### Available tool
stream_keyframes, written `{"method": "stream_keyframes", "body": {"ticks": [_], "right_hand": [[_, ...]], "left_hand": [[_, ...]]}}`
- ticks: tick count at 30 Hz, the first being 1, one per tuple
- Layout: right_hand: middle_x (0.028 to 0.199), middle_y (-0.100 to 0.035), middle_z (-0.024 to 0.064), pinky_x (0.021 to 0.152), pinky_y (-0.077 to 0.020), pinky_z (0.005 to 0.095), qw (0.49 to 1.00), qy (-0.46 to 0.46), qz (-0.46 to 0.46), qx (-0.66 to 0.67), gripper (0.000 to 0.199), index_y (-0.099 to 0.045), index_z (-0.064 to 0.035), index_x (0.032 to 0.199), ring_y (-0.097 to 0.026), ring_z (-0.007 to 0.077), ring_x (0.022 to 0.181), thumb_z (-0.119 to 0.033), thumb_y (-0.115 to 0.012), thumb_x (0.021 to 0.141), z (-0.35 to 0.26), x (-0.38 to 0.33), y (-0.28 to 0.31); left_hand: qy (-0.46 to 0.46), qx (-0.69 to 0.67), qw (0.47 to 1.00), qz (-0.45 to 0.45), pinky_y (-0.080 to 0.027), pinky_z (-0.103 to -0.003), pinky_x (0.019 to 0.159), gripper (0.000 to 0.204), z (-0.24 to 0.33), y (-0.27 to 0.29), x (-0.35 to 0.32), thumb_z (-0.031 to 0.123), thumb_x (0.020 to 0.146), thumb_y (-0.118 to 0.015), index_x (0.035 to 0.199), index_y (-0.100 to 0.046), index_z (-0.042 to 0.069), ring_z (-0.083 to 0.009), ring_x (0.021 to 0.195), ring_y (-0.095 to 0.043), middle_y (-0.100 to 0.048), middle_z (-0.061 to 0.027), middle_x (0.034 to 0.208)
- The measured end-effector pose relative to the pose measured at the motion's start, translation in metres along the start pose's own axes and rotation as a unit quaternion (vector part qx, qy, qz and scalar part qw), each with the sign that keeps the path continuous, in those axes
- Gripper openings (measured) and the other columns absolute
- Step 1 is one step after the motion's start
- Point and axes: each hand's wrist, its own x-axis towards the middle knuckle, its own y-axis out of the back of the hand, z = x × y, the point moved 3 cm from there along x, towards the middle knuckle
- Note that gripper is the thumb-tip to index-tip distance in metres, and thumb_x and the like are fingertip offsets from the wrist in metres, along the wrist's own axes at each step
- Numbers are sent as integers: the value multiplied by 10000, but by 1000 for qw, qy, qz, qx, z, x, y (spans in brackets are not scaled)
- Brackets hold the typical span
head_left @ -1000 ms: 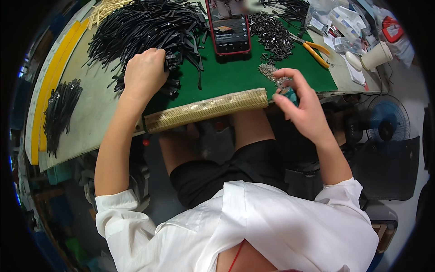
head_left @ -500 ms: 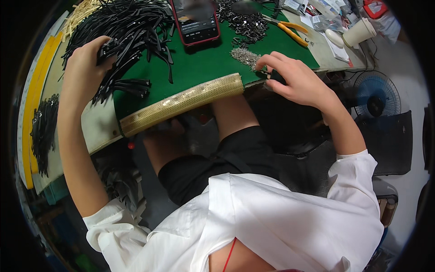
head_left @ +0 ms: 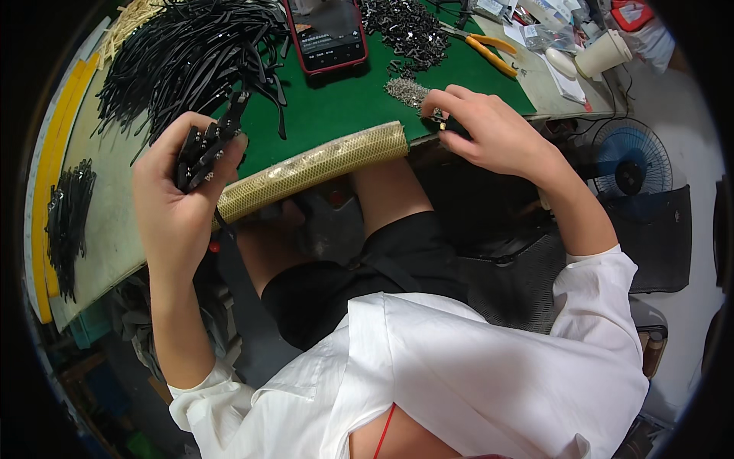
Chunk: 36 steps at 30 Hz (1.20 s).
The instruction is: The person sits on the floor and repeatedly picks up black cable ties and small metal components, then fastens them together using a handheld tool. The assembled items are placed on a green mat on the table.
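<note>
My left hand (head_left: 174,191), raised over the near left table edge, is closed around a bundle of black glasses temples (head_left: 205,153) whose metal hinge ends show. Beyond it spreads a large heap of similar black temples (head_left: 183,65). At the right front of the green mat (head_left: 329,103), my right hand (head_left: 497,138) pinches a small black-handled tool (head_left: 454,127) with a shiny metal end; its exact kind is mostly hidden by the fingers. Right beside those fingertips lies a pile of tiny silver parts (head_left: 406,92).
A gold mesh-patterned roll (head_left: 313,167) lines the near mat edge. Behind stand a red-cased phone (head_left: 327,38), a heap of small black parts (head_left: 409,34) and orange-handled pliers (head_left: 493,53). A white cup (head_left: 604,52) is far right; more temples (head_left: 69,222) lie left.
My left hand has come down and right from the heap, turning so the bundled temples' hinge ends show. My right hand has shifted slightly left, still holding the tool.
</note>
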Motion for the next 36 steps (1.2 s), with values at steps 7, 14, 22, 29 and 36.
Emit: {"method": "stream_keyframes", "body": {"ticks": [7,14,22,29,36], "right_hand": [[1004,-611,149,782,-505,439,999,-6,-17,-26,303,-559,-98,1156,-639,356,887,-86,-602,856,-8,9,1],[987,-606,158,786,-503,434,997,-10,-37,-61,315,-559,-107,1168,-634,355,898,-92,-596,855,-10,14,4],[997,-560,16,434,-410,177,853,-8,-37,520,311,-565,-124,1246,-511,32,514,-145,-601,937,-72,9,3],[1029,-552,49,400,-386,172,743,-5,-21,669,352,-530,-121,1291,-526,40,511,-156,-615,951,-97,14,-14],[1019,-571,53,392,-384,178,718,-8,-30,695,356,-506,-109,1304,-535,45,506,-188,-591,967,-99,12,-15]], "left_hand": [[-15,-81,996,16,-490,-208,678,272,-1,-11,-13,16,877,-705,1141,-650,-11,-56,748,-612,-650,-14,853],[-43,27,998,21,-455,-214,637,331,4,-25,-16,-35,820,-679,1146,-636,1,-92,678,-584,-623,-30,767],[-171,89,977,94,-544,-347,637,468,12,-53,-7,-82,617,-633,1068,-677,36,-316,735,-697,-698,-161,861],[-194,100,971,101,-541,-286,683,455,11,-56,-17,-132,668,-622,1108,-648,-18,-224,755,-713,-700,-143,871],[-222,132,960,111,-543,-283,665,467,14,-56,-17,-95,633,-697,1090,-668,-6,-232,722,-703,-702,-123,854]]}}
